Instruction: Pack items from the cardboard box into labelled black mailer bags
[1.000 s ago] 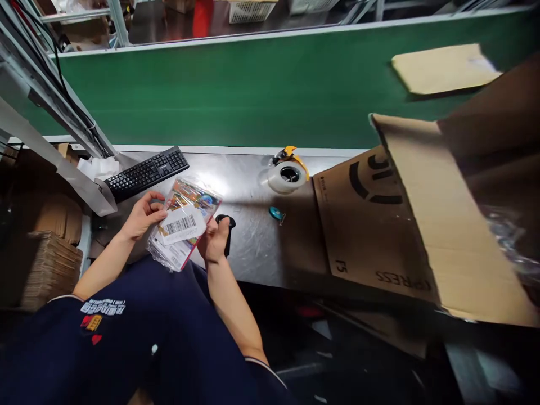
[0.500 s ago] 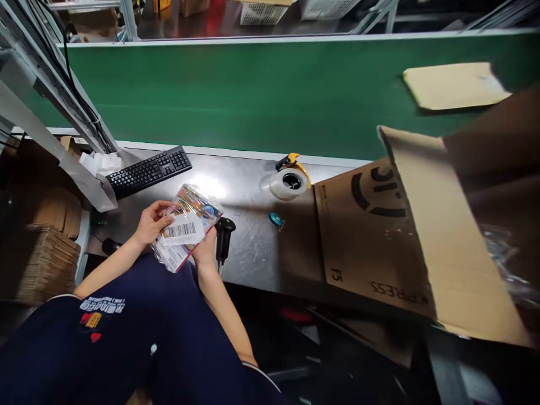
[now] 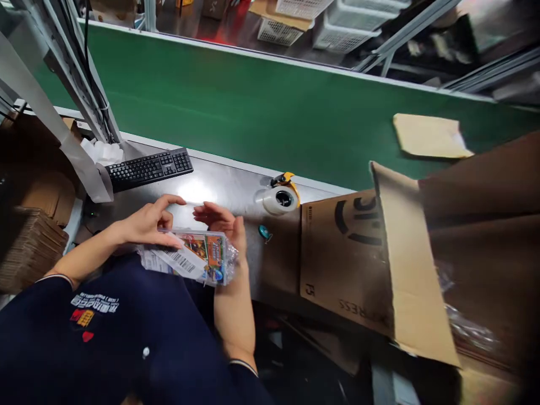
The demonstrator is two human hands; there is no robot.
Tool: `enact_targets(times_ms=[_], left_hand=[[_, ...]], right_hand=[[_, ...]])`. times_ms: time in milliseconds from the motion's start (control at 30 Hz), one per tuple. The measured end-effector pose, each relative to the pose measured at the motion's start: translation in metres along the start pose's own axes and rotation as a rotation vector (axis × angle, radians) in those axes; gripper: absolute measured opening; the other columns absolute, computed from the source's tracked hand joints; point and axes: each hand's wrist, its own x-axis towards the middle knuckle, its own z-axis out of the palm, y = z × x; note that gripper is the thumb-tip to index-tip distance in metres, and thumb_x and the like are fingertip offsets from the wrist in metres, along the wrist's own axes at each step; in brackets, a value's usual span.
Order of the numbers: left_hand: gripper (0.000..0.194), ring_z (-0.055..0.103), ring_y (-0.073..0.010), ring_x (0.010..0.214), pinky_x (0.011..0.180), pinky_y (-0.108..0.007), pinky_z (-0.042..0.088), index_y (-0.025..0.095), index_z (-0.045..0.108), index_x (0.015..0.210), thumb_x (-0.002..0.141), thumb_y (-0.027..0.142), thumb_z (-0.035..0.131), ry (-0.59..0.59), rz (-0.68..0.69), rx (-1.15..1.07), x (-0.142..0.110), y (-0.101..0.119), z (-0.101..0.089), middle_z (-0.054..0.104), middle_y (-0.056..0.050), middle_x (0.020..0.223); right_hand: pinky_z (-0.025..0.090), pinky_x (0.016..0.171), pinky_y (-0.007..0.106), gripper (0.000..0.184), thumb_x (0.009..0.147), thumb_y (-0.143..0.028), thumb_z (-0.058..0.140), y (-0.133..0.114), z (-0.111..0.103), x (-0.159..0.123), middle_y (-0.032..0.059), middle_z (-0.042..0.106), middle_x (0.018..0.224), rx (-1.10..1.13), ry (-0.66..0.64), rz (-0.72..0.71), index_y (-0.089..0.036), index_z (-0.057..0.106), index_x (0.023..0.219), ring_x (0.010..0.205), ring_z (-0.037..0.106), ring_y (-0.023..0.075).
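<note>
A colourful flat package (image 3: 216,253) in clear plastic wrap is tilted above the metal table's front edge, close to my body. A white barcode label (image 3: 184,262) lies across its face at a slant. My left hand (image 3: 149,222) grips the package's left part, thumb over the label and index finger stretched out. At the package's right end is my right hand (image 3: 225,225), its fingers extended and apart, the palm side and wrist against the wrap. What the print depicts is too small to read.
A black keyboard (image 3: 149,169) lies behind my left hand. To the right are a tape dispenser (image 3: 280,199), a small teal object (image 3: 265,233) and a big open cardboard box (image 3: 346,259). Beyond runs a green belt (image 3: 253,118) with a yellowish padded envelope (image 3: 428,135).
The package has turned flatter and sideways. My right hand has come from underneath to its right end, fingers spreading. The black handheld scanner is now hidden. The view has tilted.
</note>
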Motion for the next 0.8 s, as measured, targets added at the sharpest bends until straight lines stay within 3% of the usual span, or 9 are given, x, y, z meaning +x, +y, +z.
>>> enact_targets(times_ms=[67,133,200,267,333,400,500,667,800], left_hand=[[0.082,0.056,-0.0133,0.055,0.056,-0.025,0.038,0.019,0.047,0.144,0.082,0.055,0.085,-0.013,0.117,0.274,0.0,0.015,-0.014,0.061,0.008,0.066],[0.072,0.058,-0.0144,0.058,0.057,-0.026,0.038,0.019,0.049,0.147,0.092,0.056,0.075,0.061,0.258,0.503,-0.001,0.025,-0.021,0.064,0.006,0.071],[0.06,0.06,-0.0148,0.06,0.058,-0.026,0.04,0.019,0.054,0.144,0.098,0.055,0.068,0.205,0.397,0.64,-0.003,0.028,-0.02,0.067,0.003,0.076],[0.053,0.062,-0.0138,0.062,0.06,-0.026,0.044,0.019,0.06,0.138,0.098,0.053,0.068,0.368,0.467,0.63,-0.004,0.024,-0.009,0.069,0.001,0.079],[0.048,0.061,-0.0125,0.063,0.062,-0.025,0.047,0.019,0.064,0.133,0.098,0.05,0.07,0.472,0.409,0.482,-0.002,0.017,0.009,0.07,0.001,0.08],[0.041,0.059,-0.0117,0.063,0.062,-0.024,0.048,0.019,0.068,0.128,0.097,0.047,0.07,0.495,0.29,0.281,0.002,0.01,0.028,0.069,0.001,0.08],[0.037,0.056,-0.0116,0.062,0.059,-0.023,0.046,0.018,0.072,0.115,0.094,0.049,0.071,0.375,0.14,-0.009,0.008,0.001,0.045,0.068,0.0,0.081],[0.051,0.054,-0.013,0.062,0.059,-0.025,0.047,0.017,0.064,0.077,0.095,0.065,0.061,0.186,0.057,-0.288,0.014,-0.008,0.026,0.06,0.0,0.069],[0.049,0.056,-0.0131,0.064,0.062,-0.025,0.05,0.016,0.067,0.078,0.092,0.063,0.067,0.117,0.028,-0.331,0.01,-0.008,0.014,0.063,-0.001,0.07]], right_hand=[[0.06,0.095,0.047,0.063,0.089,-0.077,0.055,-0.043,-0.008,0.003,0.0093,0.081,0.111,-0.235,-0.039,-0.09,-0.023,0.079,0.109,0.108,0.074,0.0282],[0.059,0.097,0.048,0.055,0.079,-0.068,0.076,-0.078,-0.009,-0.002,0.0086,0.08,0.115,-0.569,-0.021,-0.145,-0.025,0.078,0.112,0.109,0.073,0.0284],[0.056,0.103,0.049,0.066,0.07,-0.057,0.089,-0.092,-0.003,-0.013,0.0087,0.076,0.126,-0.765,0.134,-0.224,-0.026,0.072,0.126,0.114,0.071,0.0278],[0.056,0.104,0.047,0.076,0.069,-0.056,0.09,-0.077,0.006,-0.024,0.0093,0.072,0.131,-0.708,0.403,-0.368,-0.026,0.064,0.134,0.117,0.069,0.0262],[0.058,0.094,0.04,0.071,0.072,-0.061,0.085,-0.041,0.015,-0.032,0.0073,0.073,0.12,-0.503,0.596,-0.42,-0.025,0.062,0.128,0.108,0.071,0.0231],[0.059,0.084,0.035,0.061,0.073,-0.067,0.079,0.001,0.025,-0.036,0.0043,0.074,0.103,-0.292,0.641,-0.306,-0.024,0.065,0.115,0.093,0.072,0.0206],[0.06,0.082,0.037,0.052,0.075,-0.065,0.078,0.04,0.039,-0.038,0.0049,0.077,0.093,-0.128,0.655,-0.105,-0.021,0.069,0.1,0.084,0.072,0.0206],[0.062,0.081,0.039,0.045,0.07,-0.056,0.087,0.019,0.045,-0.038,0.0064,0.081,0.092,-0.203,0.594,-0.044,-0.019,0.074,0.094,0.083,0.074,0.0221],[0.064,0.078,0.037,0.047,0.073,-0.056,0.086,0.003,0.043,-0.042,0.0069,0.083,0.096,-0.192,0.536,0.006,-0.019,0.077,0.099,0.083,0.075,0.0216]])
